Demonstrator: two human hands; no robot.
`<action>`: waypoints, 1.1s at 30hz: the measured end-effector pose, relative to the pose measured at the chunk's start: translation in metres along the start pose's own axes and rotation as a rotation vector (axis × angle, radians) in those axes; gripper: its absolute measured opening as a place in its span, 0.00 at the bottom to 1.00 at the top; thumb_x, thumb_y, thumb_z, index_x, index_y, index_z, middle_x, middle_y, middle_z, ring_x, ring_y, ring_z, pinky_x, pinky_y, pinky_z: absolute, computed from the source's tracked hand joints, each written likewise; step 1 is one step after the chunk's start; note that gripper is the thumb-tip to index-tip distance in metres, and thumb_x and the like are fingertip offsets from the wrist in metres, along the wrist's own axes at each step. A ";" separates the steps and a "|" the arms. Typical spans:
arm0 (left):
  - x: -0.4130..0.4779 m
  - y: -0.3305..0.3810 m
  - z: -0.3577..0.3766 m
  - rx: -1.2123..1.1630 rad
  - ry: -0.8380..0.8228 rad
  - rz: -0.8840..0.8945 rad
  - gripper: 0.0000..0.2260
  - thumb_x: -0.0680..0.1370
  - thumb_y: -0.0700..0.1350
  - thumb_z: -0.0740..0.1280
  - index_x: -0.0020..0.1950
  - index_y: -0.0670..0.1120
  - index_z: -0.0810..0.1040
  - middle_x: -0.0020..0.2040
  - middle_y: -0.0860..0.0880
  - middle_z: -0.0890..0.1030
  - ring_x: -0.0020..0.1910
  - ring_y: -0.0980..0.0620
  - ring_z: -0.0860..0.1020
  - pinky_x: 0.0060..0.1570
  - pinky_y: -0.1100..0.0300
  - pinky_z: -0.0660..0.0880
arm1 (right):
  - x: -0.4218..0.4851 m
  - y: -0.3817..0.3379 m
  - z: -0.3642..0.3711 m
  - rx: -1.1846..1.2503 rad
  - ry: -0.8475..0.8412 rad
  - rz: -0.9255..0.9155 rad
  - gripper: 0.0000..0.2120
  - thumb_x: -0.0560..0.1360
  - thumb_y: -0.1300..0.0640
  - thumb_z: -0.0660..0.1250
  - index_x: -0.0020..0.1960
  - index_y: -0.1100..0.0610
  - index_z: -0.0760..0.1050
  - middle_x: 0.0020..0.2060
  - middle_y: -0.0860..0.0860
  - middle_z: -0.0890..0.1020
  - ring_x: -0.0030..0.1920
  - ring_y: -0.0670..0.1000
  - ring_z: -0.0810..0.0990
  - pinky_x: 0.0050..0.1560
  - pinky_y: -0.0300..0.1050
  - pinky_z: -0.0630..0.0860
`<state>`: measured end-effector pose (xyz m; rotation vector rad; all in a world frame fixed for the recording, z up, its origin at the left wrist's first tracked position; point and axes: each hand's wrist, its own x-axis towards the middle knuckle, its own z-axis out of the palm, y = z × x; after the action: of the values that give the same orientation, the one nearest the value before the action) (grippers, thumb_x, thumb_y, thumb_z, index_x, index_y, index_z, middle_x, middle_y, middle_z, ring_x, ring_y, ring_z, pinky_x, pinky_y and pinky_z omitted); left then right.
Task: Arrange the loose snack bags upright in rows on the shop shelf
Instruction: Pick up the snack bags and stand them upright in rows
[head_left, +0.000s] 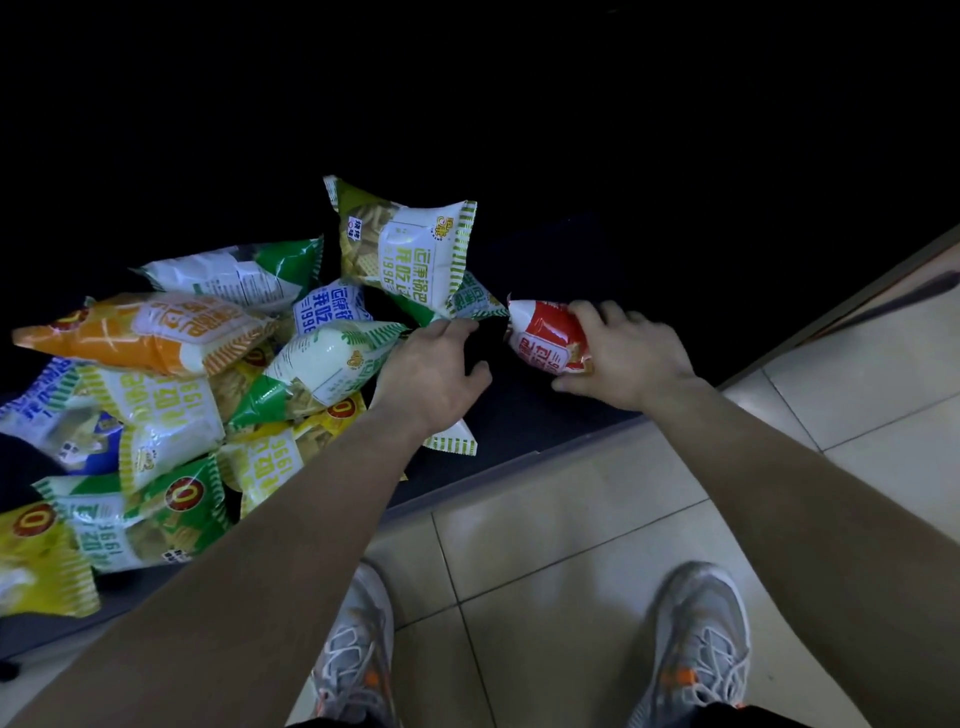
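Note:
A heap of loose snack bags lies on the dark bottom shelf (519, 415) at the left. On it are an orange bag (140, 332), several green-and-white bags and yellow ones. My right hand (628, 358) grips a red-and-white bag (545, 335) just right of the heap, low over the shelf. My left hand (434, 374) reaches into the heap's right edge. Its fingers are on the corner of a green-and-white bag (332, 364) lying on its side. A green-and-white bag (410, 249) stands tilted behind it. The back of the shelf is in darkness.
The shelf's front edge (467, 480) runs diagonally from lower left to upper right. Pale floor tiles (597, 519) lie in front of it, with my two grey shoes (696, 649) at the bottom. The shelf to the right of the red bag is dark and bare.

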<state>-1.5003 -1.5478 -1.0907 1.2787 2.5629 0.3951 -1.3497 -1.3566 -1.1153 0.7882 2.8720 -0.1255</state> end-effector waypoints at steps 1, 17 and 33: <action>0.000 0.001 0.001 0.003 -0.009 0.001 0.25 0.77 0.55 0.62 0.73 0.49 0.66 0.68 0.47 0.72 0.66 0.45 0.70 0.64 0.49 0.68 | 0.001 -0.001 0.000 -0.018 -0.018 0.012 0.45 0.65 0.33 0.72 0.72 0.48 0.54 0.60 0.56 0.75 0.54 0.60 0.78 0.46 0.54 0.77; -0.020 0.060 -0.066 -0.529 -0.201 0.046 0.36 0.58 0.65 0.78 0.62 0.56 0.72 0.51 0.59 0.82 0.49 0.62 0.80 0.55 0.54 0.77 | -0.062 0.035 -0.124 0.859 -0.359 -0.115 0.40 0.58 0.41 0.81 0.65 0.42 0.66 0.54 0.44 0.83 0.53 0.42 0.82 0.52 0.45 0.80; 0.122 0.091 -0.045 0.104 0.137 -0.035 0.37 0.64 0.64 0.75 0.67 0.52 0.67 0.53 0.46 0.79 0.49 0.42 0.79 0.37 0.53 0.73 | -0.020 0.075 -0.082 0.182 -0.284 0.044 0.35 0.74 0.36 0.64 0.75 0.50 0.62 0.67 0.52 0.69 0.62 0.53 0.72 0.57 0.51 0.75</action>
<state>-1.5198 -1.4029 -1.0293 1.2811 2.7493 0.3581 -1.3047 -1.2919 -1.0337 0.7927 2.5986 -0.4606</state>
